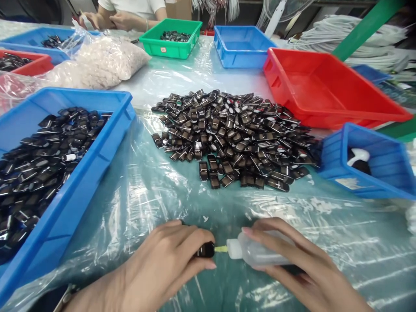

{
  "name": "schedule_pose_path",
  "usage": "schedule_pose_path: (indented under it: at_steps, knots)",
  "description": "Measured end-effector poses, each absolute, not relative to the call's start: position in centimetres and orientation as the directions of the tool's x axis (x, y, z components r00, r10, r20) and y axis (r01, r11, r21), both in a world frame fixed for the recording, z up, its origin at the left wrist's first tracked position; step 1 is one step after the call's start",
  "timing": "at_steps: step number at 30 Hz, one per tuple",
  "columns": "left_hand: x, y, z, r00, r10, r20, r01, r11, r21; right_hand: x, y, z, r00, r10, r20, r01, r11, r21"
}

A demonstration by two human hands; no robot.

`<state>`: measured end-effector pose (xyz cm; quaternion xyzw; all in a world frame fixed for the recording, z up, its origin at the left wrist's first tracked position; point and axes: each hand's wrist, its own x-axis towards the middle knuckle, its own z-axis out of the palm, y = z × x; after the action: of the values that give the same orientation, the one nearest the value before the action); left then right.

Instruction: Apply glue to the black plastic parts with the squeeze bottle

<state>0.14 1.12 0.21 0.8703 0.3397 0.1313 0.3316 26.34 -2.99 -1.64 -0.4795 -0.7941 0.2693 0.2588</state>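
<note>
My left hand (172,255) pinches a small glossy black plastic piece (206,250) between thumb and fingers, low over the table. Wrapped around a translucent white squeeze bottle (263,249), my right hand (292,255) holds it on its side. The bottle's thin yellowish nozzle (221,249) points left and meets the end of the black piece; whether it enters the piece cannot be made out. Beyond both hands lies a large heap of similar black pieces (224,130), some with white or red spots.
To the left stands a blue bin (97,173) with many black pieces. A small blue bin (334,151) and a red bin (305,104) are at right. Farther back are a bag of pale parts (107,60), a green bin (165,50), another blue bin (240,58) and a person's hands (123,21).
</note>
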Motion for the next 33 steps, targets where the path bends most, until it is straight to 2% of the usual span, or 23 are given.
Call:
schedule_pose_path:
  at_steps: [7,13,18,21,28,33]
  knots:
    - [0.2,1.2,0.2,0.736,0.676,0.041,0.480,-0.564,0.672,26.1,-3.1,-1.6,-0.360,0.920,0.153,0.587,0.351,-0.729]
    - [0.0,1.1,-0.3,0.721,0.691,0.052,0.479,-0.551,0.683,26.2,-2.9,-1.5,-0.392,0.905,0.163,0.592,0.384,-0.708]
    - [-0.2,1.1,-0.2,0.722,0.691,0.023,0.490,-0.535,0.688,26.1,-3.3,-1.7,-0.377,0.916,0.136,0.586,0.350,-0.731]
    - [-0.1,1.1,-0.4,0.706,0.705,0.062,0.469,-0.532,0.705,26.1,-3.3,-1.7,-0.380,0.913,0.148,0.595,0.364,-0.716]
    - [-0.2,0.7,0.4,0.689,0.725,-0.001,0.507,-0.481,0.715,26.2,-3.0,-1.3,-0.394,0.910,0.133,0.622,0.370,-0.690]
    - [-0.5,0.5,0.3,0.662,0.750,0.000,0.507,-0.448,0.736,26.1,-3.2,-1.4,-0.296,0.945,0.142,0.637,0.306,-0.708]
